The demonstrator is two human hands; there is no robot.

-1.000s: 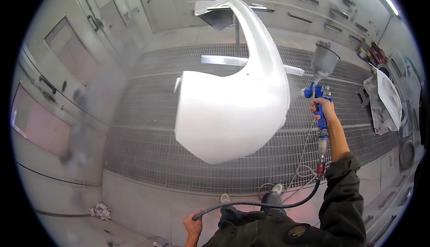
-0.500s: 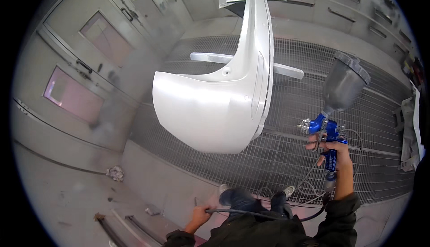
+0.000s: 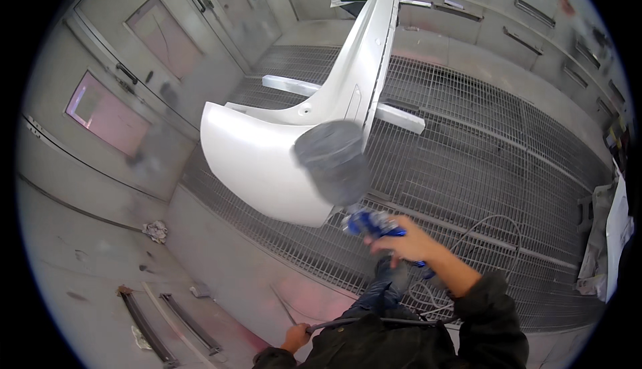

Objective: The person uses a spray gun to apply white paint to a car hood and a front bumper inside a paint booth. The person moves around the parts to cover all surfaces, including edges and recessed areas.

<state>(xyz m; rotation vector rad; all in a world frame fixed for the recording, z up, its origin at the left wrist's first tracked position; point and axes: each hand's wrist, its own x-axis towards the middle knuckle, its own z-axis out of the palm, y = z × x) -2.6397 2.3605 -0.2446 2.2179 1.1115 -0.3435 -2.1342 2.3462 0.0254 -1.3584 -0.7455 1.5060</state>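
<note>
My right hand [image 3: 401,238] is closed around the grip of a blue spray gun [image 3: 374,224], whose grey cup [image 3: 334,162] sits on top, slightly smeared by motion. Behind the cup stands a white car bumper [image 3: 261,162], and the cup hides part of its near right side. Whether the gun's nozzle touches the bumper I cannot tell; it appears apart from it. Low in the view, my left hand [image 3: 295,337] is closed on a dark air hose [image 3: 334,322] that runs across my waist.
White support bars [image 3: 401,118] reach out from under the bumper. A metal floor grating [image 3: 455,162] lies below. Doors with pinkish windows [image 3: 110,115] line the left wall. More hose [image 3: 495,218] loops on the grating, and masking sheets [image 3: 605,235] hang at the right.
My right hand has carried the spray gun left, from beside the bumper to in front of its near right side. The view has shifted, while my left hand keeps hold of the hose.
</note>
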